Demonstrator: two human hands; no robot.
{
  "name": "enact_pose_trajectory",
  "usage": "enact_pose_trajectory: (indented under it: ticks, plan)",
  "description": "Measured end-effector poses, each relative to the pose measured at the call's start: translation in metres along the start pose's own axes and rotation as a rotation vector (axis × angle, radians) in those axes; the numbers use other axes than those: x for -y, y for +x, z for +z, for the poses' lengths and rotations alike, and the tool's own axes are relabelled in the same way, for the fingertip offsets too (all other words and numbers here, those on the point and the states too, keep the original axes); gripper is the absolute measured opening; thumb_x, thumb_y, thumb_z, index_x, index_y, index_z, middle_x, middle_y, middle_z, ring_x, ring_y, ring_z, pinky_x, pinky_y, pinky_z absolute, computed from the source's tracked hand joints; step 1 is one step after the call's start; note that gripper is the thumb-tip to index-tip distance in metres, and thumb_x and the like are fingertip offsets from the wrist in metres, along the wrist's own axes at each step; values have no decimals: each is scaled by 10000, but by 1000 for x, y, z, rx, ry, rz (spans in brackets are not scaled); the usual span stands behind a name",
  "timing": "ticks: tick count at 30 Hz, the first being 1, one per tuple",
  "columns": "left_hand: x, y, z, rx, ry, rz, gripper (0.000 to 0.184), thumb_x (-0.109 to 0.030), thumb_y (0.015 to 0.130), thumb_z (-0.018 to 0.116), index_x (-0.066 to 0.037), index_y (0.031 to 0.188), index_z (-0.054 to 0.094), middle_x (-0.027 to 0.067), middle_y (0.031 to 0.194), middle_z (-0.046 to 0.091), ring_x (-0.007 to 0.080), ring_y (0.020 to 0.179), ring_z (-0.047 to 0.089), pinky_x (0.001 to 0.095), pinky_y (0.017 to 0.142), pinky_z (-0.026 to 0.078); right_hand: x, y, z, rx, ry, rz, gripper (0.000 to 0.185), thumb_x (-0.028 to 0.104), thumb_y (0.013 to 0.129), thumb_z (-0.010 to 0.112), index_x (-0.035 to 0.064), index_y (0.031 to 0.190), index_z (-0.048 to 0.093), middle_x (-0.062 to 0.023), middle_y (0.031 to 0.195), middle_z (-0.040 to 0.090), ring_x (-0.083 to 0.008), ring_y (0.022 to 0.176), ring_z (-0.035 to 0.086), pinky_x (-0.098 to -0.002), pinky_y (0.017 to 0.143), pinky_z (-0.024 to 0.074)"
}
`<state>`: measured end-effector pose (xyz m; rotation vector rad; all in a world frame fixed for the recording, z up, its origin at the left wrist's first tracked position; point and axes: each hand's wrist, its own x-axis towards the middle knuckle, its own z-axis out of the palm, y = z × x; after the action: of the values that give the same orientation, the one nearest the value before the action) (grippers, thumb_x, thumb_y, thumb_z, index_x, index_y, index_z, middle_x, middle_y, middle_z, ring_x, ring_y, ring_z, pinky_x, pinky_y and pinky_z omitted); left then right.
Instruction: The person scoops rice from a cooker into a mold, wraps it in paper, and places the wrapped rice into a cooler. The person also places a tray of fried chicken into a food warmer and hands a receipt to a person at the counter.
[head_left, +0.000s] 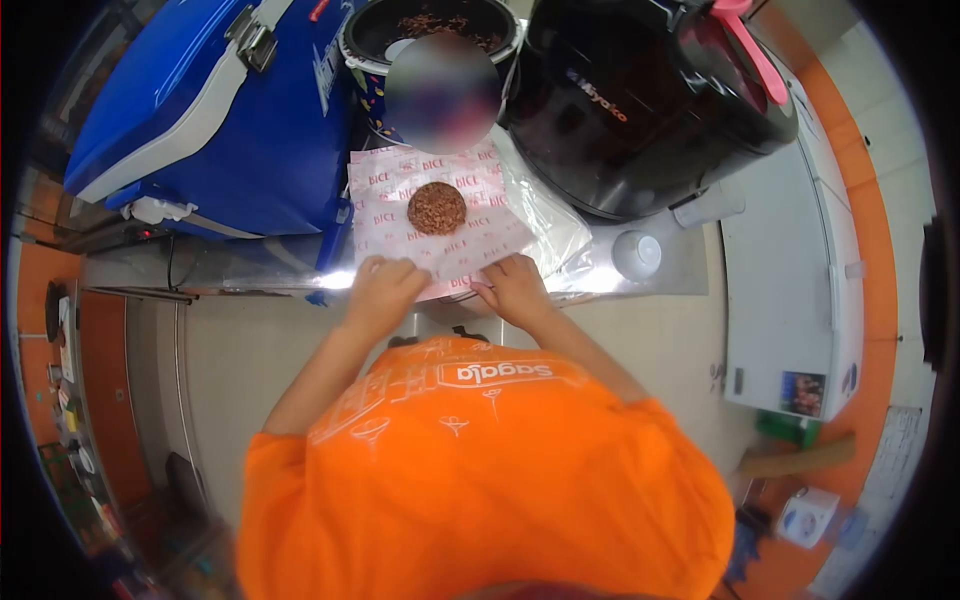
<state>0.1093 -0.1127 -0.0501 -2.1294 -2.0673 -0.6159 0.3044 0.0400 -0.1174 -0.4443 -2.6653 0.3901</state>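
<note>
A printed sheet of food wrapping paper (385, 225), white with red lettering, lies on the metal counter before me. On its middle sits a round, flat-topped mound of reddish-brown cooked rice (437, 209). My left hand (387, 292) is at the paper's near left edge, its fingers bent and closed on it. At the near right edge, my right hand (514, 288) pinches the same sheet between thumb and fingers. Neither hand touches the rice. Under the paper's right side, a stack of clear plastic sheets (560, 235) shows.
A rice pot (372, 62) with brown rice inside stands behind the paper, partly covered by a blurred disc. A blue cooler box (260, 150) is on the left, a black Miyako rice cooker (610, 130) on the right. Near it are a small bowl (637, 255) and a clear cup (710, 207).
</note>
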Motion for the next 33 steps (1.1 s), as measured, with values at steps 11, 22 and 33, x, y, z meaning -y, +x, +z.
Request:
enact_pose_trajectory:
  ticks: [11, 22, 33]
  plan:
    - [26, -83, 4, 51, -188, -240, 170, -104, 747, 621, -107, 916, 619, 51, 907, 614, 230, 832, 577, 359, 864, 393, 3, 9, -54, 122, 224, -147, 296, 63, 672, 670, 74, 965, 626, -141, 1142, 519, -304, 1141, 444, -403, 968, 336]
    - [6, 0, 28, -308, -27, -225, 393, -163, 777, 592, -125, 1166, 549, 173, 1213, 479, 349, 1096, 462, 490, 944, 343, -54, 81, -4, 185, 776, 797, 350, 200, 755, 653, 40, 1037, 520, -140, 913, 607, -207, 784, 597, -320, 676, 475]
    - [-40, 12, 36, 164, 18, -398, 649, -362, 721, 671, -323, 1315, 412, 218, 1429, 185, 382, 1318, 199, 679, 967, 131, -40, 200, 25, 327, -123, 82, 386, 210, 776, 572, 66, 1133, 540, -153, 1149, 520, -292, 1096, 487, -414, 897, 393]
